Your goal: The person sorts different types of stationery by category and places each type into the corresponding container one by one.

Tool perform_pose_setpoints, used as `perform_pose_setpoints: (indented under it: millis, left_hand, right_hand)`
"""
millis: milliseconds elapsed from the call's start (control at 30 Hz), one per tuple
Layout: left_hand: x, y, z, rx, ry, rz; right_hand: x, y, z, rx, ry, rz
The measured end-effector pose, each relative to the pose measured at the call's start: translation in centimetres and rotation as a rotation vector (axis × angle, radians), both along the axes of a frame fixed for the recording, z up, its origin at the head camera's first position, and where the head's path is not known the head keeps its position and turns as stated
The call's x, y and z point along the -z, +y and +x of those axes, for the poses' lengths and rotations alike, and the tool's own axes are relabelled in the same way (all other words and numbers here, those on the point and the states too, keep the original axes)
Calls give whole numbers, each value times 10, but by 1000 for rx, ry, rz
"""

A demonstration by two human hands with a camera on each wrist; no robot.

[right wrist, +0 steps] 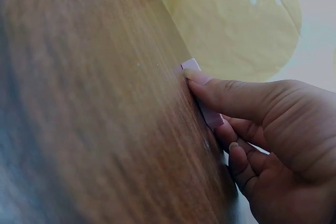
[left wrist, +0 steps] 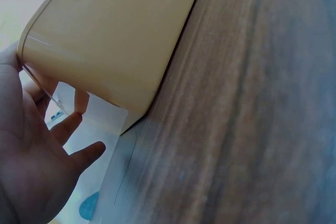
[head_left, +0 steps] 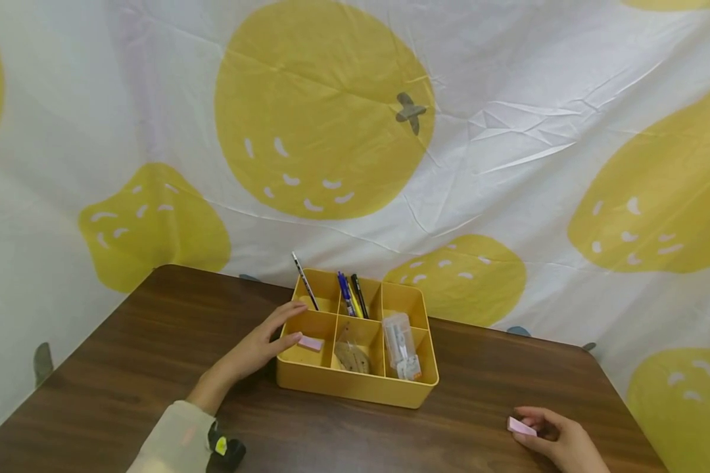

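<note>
A yellow compartment box (head_left: 355, 389) stands on the table. In the head view my left hand (head_left: 254, 345) is at its left rim, fingers extended, thumb over the front left compartment near a pink eraser (head_left: 311, 343). The left wrist view shows the palm (left wrist: 37, 156) beside the box's outer wall (left wrist: 110, 30), some fingers spread loosely outside it. Off to the right, my right hand (head_left: 559, 437) pinches another pink eraser (head_left: 521, 427) between thumb and fingers. In the right wrist view this eraser (right wrist: 212, 117) is close against the tabletop, partly covered by the thumb.
The box also holds a pencil (head_left: 304, 279), several pens (head_left: 347, 295), a clear bag with a brownish item (head_left: 353, 358) and a clear plastic case (head_left: 401, 345). The dark wooden table (head_left: 355, 433) ends at a fruit-print cloth (head_left: 479, 164) behind.
</note>
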State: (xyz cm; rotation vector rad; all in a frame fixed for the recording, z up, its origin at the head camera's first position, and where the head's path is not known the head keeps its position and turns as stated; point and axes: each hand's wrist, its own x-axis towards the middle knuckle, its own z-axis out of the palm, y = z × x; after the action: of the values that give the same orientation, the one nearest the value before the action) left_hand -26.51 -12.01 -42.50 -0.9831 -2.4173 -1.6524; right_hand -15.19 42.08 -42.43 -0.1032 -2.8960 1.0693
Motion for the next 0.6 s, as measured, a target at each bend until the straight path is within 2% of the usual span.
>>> perform_pose_setpoints:
  millis: [267, 467, 600]
  left_hand:
    - [0, 0, 0, 1, 1, 3]
    - [-3, 1, 2, -1, -5, -2]
    - [-4, 1, 2, 0, -4, -5]
  right_hand:
    - [-3, 0, 1, 7, -57, 51]
    - [-4, 0, 2, -11, -42, 88]
    - [-5, 0, 2, 6, -45, 99]
